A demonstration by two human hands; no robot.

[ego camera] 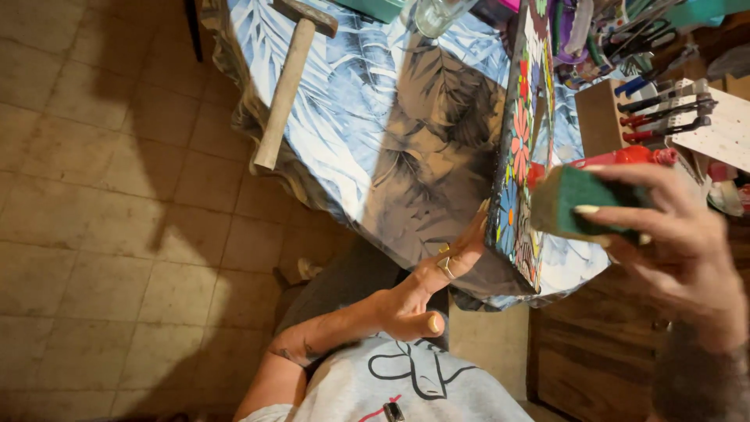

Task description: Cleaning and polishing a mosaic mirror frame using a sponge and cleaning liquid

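Observation:
A flat panel covered in a colourful flower mosaic stands on its edge on the table. My left hand presses flat against its dark back side near the lower corner, with rings on the fingers. My right hand grips a green and yellow sponge and holds it just beside the mosaic face, close to the lower flowers.
The table carries a blue leaf-print cloth. A wooden-handled hammer lies at its left edge, a glass at the far end. A red bottle, a tool rack and clutter crowd the right. Tiled floor lies left.

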